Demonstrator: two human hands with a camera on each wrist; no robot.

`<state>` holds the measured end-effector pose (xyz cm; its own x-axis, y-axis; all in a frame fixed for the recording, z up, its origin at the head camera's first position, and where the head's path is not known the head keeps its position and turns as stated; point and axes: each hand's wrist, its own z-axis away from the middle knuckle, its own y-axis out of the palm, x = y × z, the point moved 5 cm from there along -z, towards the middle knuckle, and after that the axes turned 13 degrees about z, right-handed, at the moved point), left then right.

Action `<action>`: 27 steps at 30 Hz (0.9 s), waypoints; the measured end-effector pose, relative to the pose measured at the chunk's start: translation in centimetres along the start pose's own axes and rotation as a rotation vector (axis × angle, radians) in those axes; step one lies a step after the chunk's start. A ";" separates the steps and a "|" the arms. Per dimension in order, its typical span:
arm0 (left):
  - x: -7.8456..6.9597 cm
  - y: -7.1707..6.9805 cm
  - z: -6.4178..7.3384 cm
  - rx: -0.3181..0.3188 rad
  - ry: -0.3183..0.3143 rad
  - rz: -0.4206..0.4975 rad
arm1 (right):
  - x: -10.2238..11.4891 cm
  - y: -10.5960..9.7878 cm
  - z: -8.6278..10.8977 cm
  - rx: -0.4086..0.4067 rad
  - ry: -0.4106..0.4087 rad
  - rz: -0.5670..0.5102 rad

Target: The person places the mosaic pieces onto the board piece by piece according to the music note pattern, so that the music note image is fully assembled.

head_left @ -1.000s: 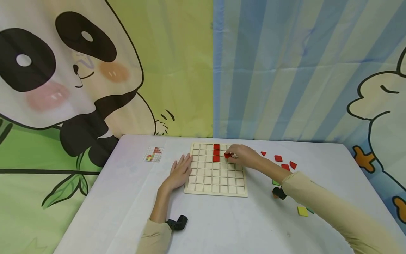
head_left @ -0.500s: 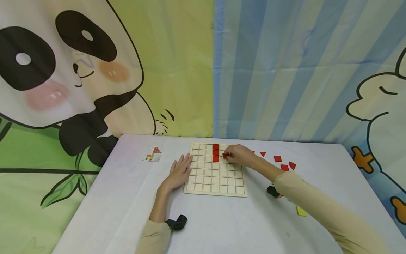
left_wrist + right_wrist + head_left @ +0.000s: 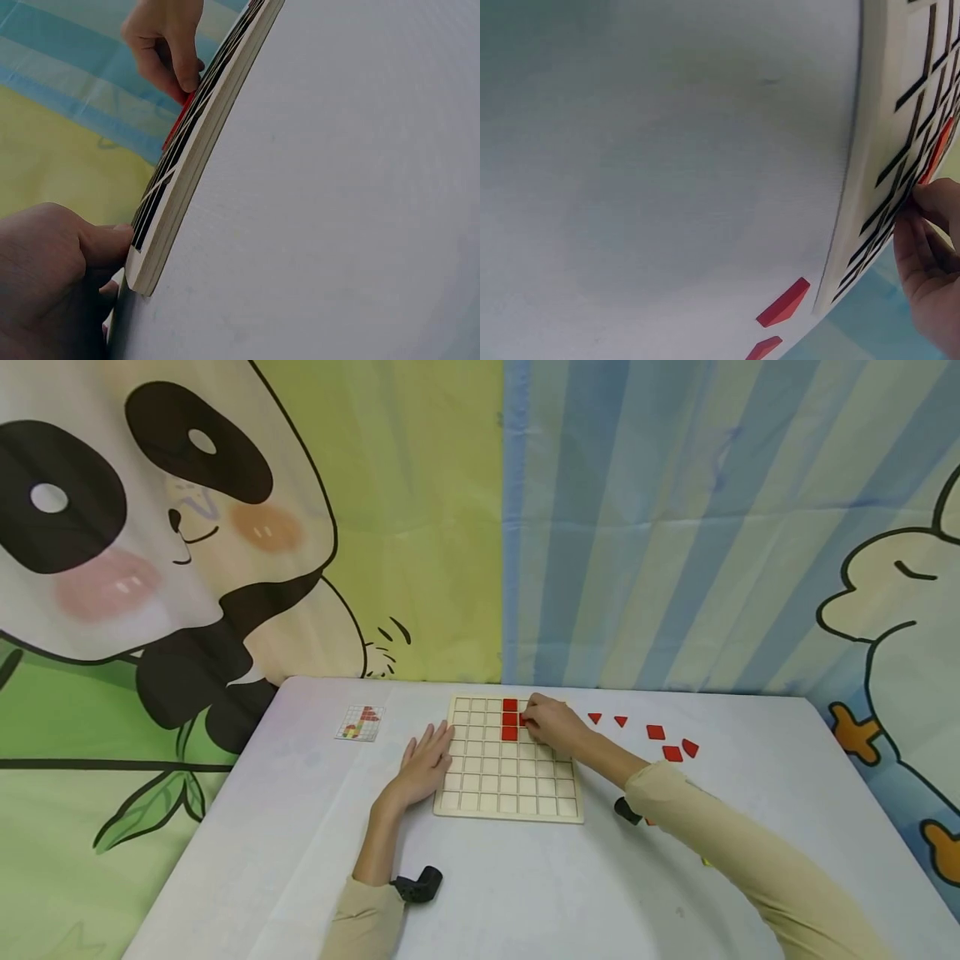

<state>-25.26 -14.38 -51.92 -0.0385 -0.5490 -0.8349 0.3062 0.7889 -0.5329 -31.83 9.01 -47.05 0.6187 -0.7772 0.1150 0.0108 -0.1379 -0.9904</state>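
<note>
A pale wooden grid board (image 3: pixel 491 785) lies on the white table. Several red square tiles (image 3: pixel 510 719) fill one column at its top, in the head view. My right hand (image 3: pixel 553 724) is over the upper right of the board, its thumb and fingertips pinching a small red piece (image 3: pixel 522 720) just right of that column. The fingers hide most of this piece, so its shape is unclear. My left hand (image 3: pixel 425 766) rests at the board's left edge with fingers extended. In the left wrist view, its thumb (image 3: pixel 109 244) touches the board's corner.
Loose red pieces, squares (image 3: pixel 656 732) and triangles (image 3: pixel 595 718) among them, lie right of the board. A printed pattern card (image 3: pixel 361 723) lies to its left. The right sleeve (image 3: pixel 720 835) partly covers other pieces. A patterned cloth (image 3: pixel 420 527) hangs behind the table.
My right hand has shifted left with the red piece, bringing it close beside the red column. The right forearm has moved left too. My left hand stays in place.
</note>
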 end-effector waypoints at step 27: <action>0.2 0.2 0.1 -0.020 0.023 -0.103 | -2.6 -1.9 11.5 0.074 0.178 -0.054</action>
<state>-25.17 -14.38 -52.20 -0.0906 -0.6215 -0.7781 0.2803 0.7339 -0.6188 -24.41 18.38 -46.36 0.4667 -0.8672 0.1735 0.1018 -0.1422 -0.9846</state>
